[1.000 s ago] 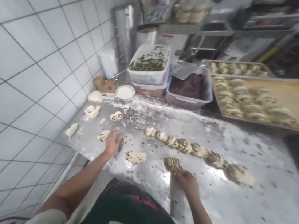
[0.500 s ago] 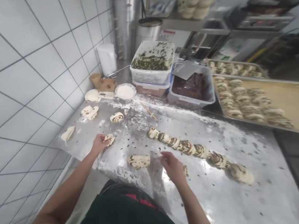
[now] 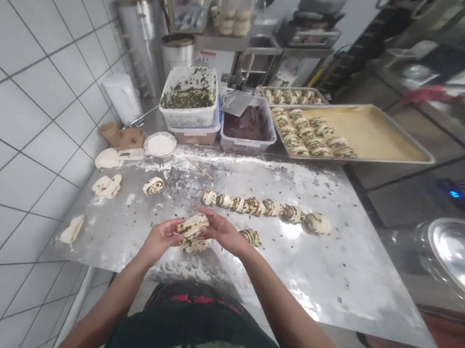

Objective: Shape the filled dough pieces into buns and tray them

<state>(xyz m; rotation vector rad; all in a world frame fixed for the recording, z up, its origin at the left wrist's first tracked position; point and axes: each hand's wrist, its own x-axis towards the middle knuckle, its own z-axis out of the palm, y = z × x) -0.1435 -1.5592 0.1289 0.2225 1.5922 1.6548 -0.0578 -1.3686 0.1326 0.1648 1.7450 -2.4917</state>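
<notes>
My left hand (image 3: 161, 237) and my right hand (image 3: 221, 231) meet over the near part of the steel table (image 3: 331, 267). Between them they pinch stacked pieces of filled dough (image 3: 192, 233), one piece laid on top of another. Both hands have their fingers closed on this dough. Just right of my right hand lies another cut piece (image 3: 251, 236). Behind it stretches a row of cut dough rolls (image 3: 266, 208) with dark green filling.
Loose dough pieces (image 3: 106, 185) lie along the tiled wall at left, one (image 3: 71, 229) near the table edge. At the back stand a tub of green filling (image 3: 189, 98), a tub of dark paste (image 3: 246, 125), a flour bowl (image 3: 160, 144) and a tray of shaped rolls (image 3: 374, 138).
My left hand brought a dough piece in from the left, and my right hand came to the middle. The two pieces now sit stacked between both hands. The camera swung right.
</notes>
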